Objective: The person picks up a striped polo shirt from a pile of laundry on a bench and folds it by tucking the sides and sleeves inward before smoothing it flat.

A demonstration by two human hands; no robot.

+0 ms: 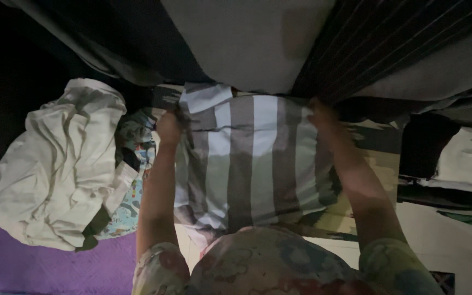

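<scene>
Evidently I had both hands closed on the far corners of the striped shirt (252, 158), left hand (168, 129) and right hand (322, 117) apart to keep it flat on the bed, with the cream cloth pile (55, 164) lying just left.

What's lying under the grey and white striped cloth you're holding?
Under the grey and white striped cloth, held by the left hand and right hand, a yellowish patterned fabric shows at its right edge; anything beneath its middle is covered.
</scene>
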